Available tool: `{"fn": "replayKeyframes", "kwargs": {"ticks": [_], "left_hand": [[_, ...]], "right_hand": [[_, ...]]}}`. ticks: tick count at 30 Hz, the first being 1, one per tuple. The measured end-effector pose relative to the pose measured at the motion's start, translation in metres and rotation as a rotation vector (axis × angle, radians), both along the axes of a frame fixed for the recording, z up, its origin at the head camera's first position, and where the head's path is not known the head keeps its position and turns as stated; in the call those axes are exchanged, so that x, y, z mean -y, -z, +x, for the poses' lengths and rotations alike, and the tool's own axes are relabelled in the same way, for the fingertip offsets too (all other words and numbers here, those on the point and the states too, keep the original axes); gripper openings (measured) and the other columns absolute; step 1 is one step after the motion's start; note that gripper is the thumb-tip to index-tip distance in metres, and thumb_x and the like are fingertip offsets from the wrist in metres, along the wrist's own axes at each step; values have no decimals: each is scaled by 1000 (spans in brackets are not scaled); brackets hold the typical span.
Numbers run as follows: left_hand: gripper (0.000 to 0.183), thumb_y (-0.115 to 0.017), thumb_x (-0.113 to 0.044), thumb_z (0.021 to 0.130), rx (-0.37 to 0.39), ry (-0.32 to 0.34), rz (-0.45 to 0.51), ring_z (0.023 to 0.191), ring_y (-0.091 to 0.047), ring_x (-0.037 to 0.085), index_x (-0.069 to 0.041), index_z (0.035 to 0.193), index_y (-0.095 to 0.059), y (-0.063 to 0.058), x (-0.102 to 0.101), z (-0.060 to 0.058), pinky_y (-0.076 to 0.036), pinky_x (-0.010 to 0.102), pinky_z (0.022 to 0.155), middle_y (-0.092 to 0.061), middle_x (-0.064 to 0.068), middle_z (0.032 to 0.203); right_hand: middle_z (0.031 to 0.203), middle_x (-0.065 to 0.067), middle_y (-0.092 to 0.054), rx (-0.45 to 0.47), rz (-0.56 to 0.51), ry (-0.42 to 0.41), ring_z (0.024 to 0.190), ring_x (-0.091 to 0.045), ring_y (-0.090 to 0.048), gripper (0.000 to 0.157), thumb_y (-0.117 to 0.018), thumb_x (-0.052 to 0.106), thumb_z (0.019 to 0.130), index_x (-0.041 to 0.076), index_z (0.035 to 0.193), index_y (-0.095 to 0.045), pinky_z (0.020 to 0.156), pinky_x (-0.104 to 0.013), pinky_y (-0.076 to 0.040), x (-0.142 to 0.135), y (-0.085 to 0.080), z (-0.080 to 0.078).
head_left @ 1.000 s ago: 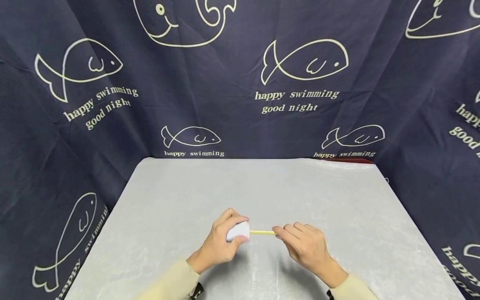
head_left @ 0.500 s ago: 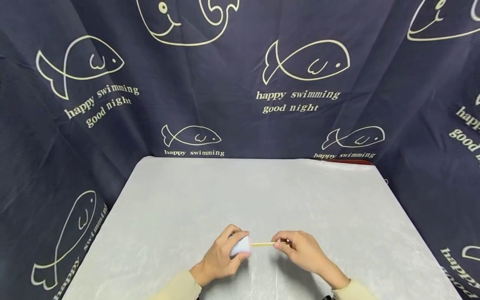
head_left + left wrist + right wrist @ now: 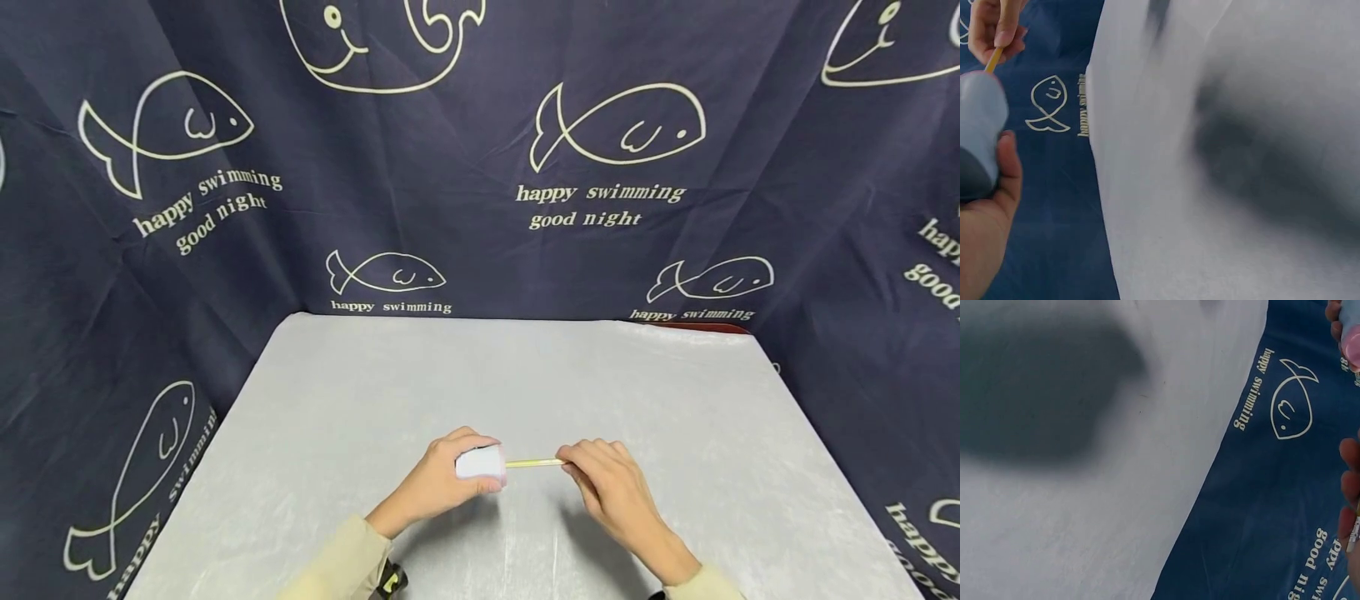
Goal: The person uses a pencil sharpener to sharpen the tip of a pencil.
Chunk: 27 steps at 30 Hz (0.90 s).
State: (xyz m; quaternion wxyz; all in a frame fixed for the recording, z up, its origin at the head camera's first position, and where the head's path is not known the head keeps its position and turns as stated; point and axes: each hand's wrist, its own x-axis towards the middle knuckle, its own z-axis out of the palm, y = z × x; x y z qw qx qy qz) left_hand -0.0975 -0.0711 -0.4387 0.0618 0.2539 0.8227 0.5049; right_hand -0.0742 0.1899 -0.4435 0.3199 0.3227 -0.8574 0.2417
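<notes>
A small pale blue-white pencil sharpener [image 3: 477, 463] with a pink end lies sideways in my left hand [image 3: 431, 483], thumb below and fingers above. From its pink end sticks a yellow pencil [image 3: 531, 462], whose tip is hidden inside. My right hand [image 3: 611, 487] pinches the pencil's other end, knuckles upward. The left wrist view shows the sharpener [image 3: 982, 109] against the thumb, with the pencil [image 3: 994, 60] running to the right fingers. At the right wrist view's edge, the pencil's pale end [image 3: 1354, 534] shows by the curled fingers. Both hands are above the table, their shadows below.
A grey-white cloth covers the table [image 3: 480, 375]. Dark blue curtains [image 3: 480, 167] with fish drawings and lettering hang behind it and along both sides. A red edge [image 3: 705, 327] peeks out at the back right corner.
Both hands dipped toward the person, then came back up with the sharpener and pencil. My right hand has turned from thumb side showing to knuckles up, and slightly more pencil shows between the hands.
</notes>
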Motion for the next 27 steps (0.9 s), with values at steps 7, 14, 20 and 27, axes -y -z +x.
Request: {"fn": "replayKeyframes", "kwargs": {"ticks": [7,14,20,27], "left_hand": [[38,-74,-32,82,124,40,-8,77,-55,8,-10,113,-68,-2,4,-2,-48,23,65,-67,2,101],[39,-75,-31,81,-73,130,13,75,-53,4,-9,112,-68,-2,5,0,-48,19,63,-63,1,92],[47,-70,-33,85,-714,234,-78,76,-54,6,-1,118,-59,10,5,3,-46,8,69,-56,3,96],[54,-73,-38,81,-1054,211,-194,81,-57,8,0,116,-58,14,-2,4,-49,12,73,-59,3,97]], "right_hand": [[78,7,-64,-248,40,-4,62,-8,-51,31,-45,25,101,9,89,-69,62,-22,-34,3,-5,-1],[65,8,-57,-314,26,-45,51,-3,-38,34,-46,26,100,11,82,-71,49,-11,-26,3,-12,1],[60,16,-49,322,42,-171,50,10,-27,20,-56,26,95,19,85,-72,41,-8,-25,-4,-17,14],[53,13,-42,947,-111,-171,45,7,-26,13,-62,23,91,17,87,-72,39,-13,-23,-13,-22,18]]}}
